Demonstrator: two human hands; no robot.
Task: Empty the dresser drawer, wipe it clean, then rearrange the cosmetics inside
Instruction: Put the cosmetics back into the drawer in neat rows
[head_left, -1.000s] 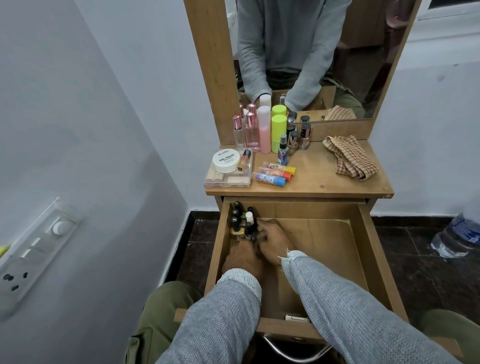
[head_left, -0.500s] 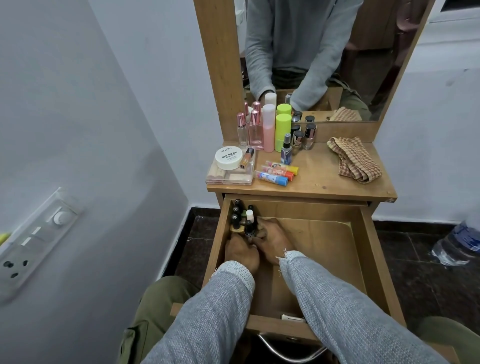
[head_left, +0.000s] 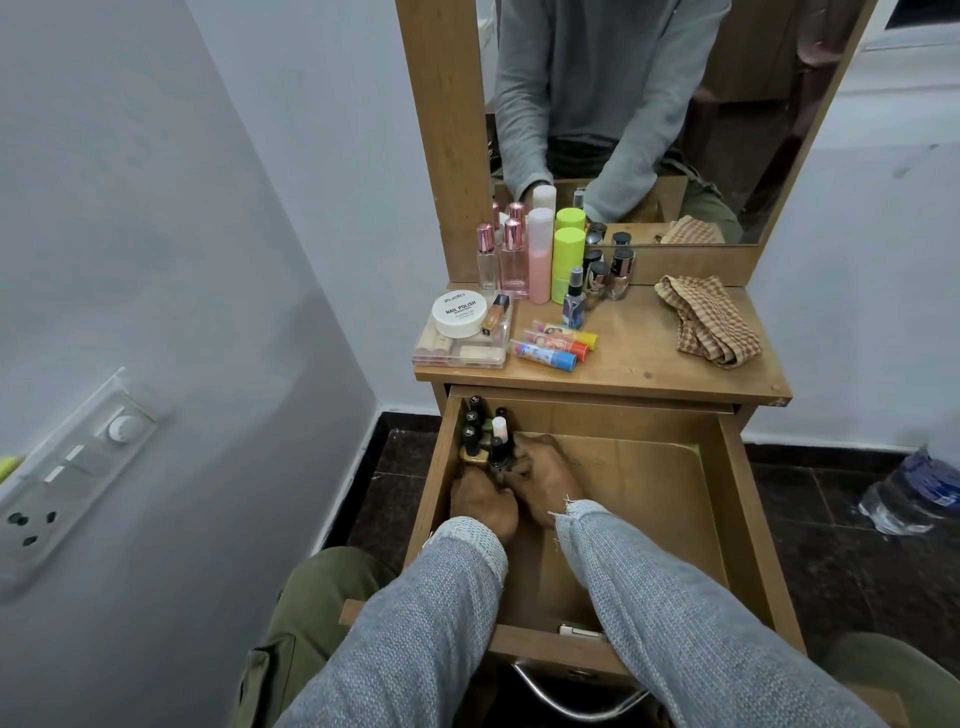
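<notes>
We are reaching both hands into the drawer (head_left: 727, 499); left hand (head_left: 483, 501) and right hand (head_left: 545, 478) are touching upright nail polish bottles (head_left: 485, 441); grip state undeterminable.

The drawer (head_left: 727, 499) is made of wood with a smooth, slightly glossy floor. The cloth (head_left: 706, 319), at right centre, is woven and checked. The bottles (head_left: 511, 260) at upper centre appear to be glass and glossy plastic.
</notes>
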